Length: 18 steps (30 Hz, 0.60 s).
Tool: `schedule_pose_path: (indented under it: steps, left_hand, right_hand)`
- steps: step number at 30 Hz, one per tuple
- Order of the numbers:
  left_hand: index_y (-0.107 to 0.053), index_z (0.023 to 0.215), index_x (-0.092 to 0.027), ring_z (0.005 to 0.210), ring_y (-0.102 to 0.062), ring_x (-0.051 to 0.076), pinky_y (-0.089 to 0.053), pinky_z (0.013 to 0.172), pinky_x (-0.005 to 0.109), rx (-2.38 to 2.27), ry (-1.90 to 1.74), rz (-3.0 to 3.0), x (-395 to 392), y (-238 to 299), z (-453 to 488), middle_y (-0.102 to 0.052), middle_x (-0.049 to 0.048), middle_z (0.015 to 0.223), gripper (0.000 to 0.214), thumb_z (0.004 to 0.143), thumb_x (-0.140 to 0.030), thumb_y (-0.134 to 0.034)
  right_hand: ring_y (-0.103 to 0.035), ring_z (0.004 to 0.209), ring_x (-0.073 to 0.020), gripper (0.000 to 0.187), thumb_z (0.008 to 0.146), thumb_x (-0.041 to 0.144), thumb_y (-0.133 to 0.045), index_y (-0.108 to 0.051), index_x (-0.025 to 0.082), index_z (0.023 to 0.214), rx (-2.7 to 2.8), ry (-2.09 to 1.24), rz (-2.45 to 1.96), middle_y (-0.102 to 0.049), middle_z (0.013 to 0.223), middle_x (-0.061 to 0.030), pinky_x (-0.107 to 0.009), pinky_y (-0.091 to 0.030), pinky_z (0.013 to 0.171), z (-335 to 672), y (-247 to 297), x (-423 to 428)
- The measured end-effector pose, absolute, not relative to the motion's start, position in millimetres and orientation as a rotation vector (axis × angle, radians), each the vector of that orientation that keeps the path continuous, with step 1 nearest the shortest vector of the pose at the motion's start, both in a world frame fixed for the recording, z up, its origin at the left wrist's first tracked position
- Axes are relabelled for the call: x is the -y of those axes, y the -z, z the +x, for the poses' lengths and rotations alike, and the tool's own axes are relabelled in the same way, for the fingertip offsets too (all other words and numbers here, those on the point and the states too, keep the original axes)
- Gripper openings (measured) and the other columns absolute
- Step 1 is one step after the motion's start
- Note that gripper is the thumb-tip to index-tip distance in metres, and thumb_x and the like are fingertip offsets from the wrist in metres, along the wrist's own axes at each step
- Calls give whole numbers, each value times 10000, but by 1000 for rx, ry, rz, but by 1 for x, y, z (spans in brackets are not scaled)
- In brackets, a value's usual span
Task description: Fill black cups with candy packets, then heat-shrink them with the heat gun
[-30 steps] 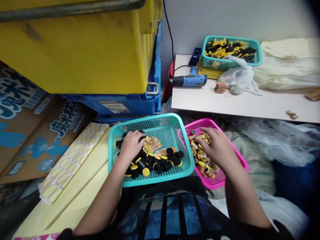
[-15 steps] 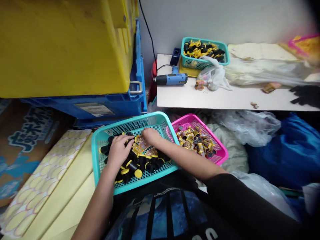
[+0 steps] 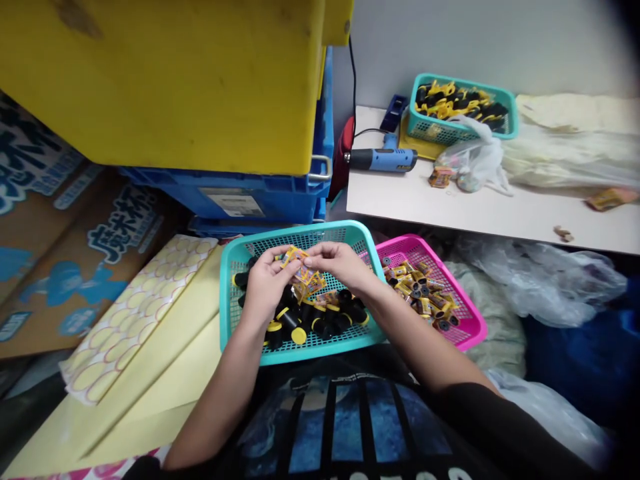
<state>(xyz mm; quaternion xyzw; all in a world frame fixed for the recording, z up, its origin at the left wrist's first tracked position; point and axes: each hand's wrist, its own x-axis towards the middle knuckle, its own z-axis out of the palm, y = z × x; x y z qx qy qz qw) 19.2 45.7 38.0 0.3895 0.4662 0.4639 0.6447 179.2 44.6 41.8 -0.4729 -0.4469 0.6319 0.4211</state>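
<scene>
Left hand [image 3: 265,283] and right hand [image 3: 346,265] are both pinching a yellow printed wrapper [image 3: 296,255], fingertips closing on opposite sides. Wrapper is sitting between them, about equally near each, over the teal mesh basket [image 3: 227,337]; long axis unclear. Black yellow-capped cylinders [image 3: 289,321] are lying below.

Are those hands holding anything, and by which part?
Yes, a printed wrapper: the left hand pinches its left side, the right hand its right. Whether it is one layer or several, I cannot tell.
</scene>
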Motion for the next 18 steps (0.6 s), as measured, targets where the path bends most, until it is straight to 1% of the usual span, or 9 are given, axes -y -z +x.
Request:
schedule_pose_path:
  steps: [3, 5, 7, 9, 11, 13, 14, 16, 18]
  left_hand:
    - [-569, 1029, -191, 606, -663, 123, -528, 545, 206, -1060, -1119, 817, -44, -37, 15, -733, 26, 806, 545, 568, -291, -841]
    - [-566, 949, -184, 570, -653, 127, -521, 526, 212, -1108, -1166, 802, -43, -34, 11, -722, 14, 741, 494, 562, -317, -842]
    - [-567, 843, -169, 548, -642, 127, -517, 526, 222, -1165, -1179, 803, -43, -31, 5, -702, 6, 682, 406, 593, -365, -819]
    - [-577, 760, -152, 578, -644, 119, -519, 574, 221, -1225, -1209, 826, -43, -28, -3, -693, 5, 682, 348, 613, -370, -805]
    - [-596, 738, -141, 616, -644, 105, -514, 624, 207, -1279, -1265, 852, -44, -26, -11, -689, 1, 702, 321, 598, -329, -815]
    - [-622, 833, -147, 607, -641, 100, -510, 624, 199, -1298, -1269, 856, -43, -25, -20, -682, -14, 688, 358, 577, -291, -826]
    - [-622, 919, -155, 590, -639, 103, -510, 609, 199, -1296, -1252, 854, -43, -26, -23, -676, -24, 662, 425, 570, -280, -829]
    - [-575, 1101, -169, 551, -638, 112, -513, 581, 204, -1290, -1216, 859, -42, -26, -29, -662, -41, 608, 597, 573, -286, -827]
    - [-513, 1222, -166, 525, -638, 116, -522, 582, 215, -1291, -1203, 881, -40, -27, -33, -663, -40, 588, 715, 591, -316, -815]
  right_hand:
    - [-552, 653, -108, 259, 659, 364, -745, -625, 143, 723, 1152, -1451, -1240, -633, 698, -6, -267, -422, 676, 169, -39, -46]
    - [-515, 625, -98, 297, 666, 403, -744, -594, 147, 681, 1182, -1405, -1271, -606, 669, 4, -254, -392, 635, 163, -36, -46]
    - [-446, 574, -79, 351, 679, 453, -728, -555, 150, 645, 1244, -1375, -1322, -542, 614, 29, -235, -340, 578, 159, -33, -46]
    - [-372, 531, -65, 405, 691, 497, -710, -511, 153, 613, 1345, -1360, -1372, -459, 564, 53, -223, -287, 537, 158, -31, -47]
    - [-349, 519, -63, 428, 724, 525, -677, -498, 153, 612, 1467, -1382, -1407, -423, 554, 57, -219, -268, 525, 160, -28, -49]
    - [-409, 554, -80, 408, 812, 528, -594, -544, 150, 666, 1663, -1424, -1433, -478, 601, 34, -221, -307, 549, 163, -23, -51]
    - [-456, 598, -94, 397, 876, 508, -520, -575, 152, 709, 1817, -1389, -1475, -522, 648, 14, -226, -340, 579, 165, -19, -52]
    - [-536, 753, -139, 367, 957, 410, -412, -622, 154, 799, 2158, -1176, -1632, -597, 788, -39, -252, -399, 688, 169, -10, -54]
    - [-543, 936, -206, 257, 947, 297, -445, -642, 140, 893, 2359, -887, -1817, -615, 932, -104, -298, -408, 803, 171, 1, -53]
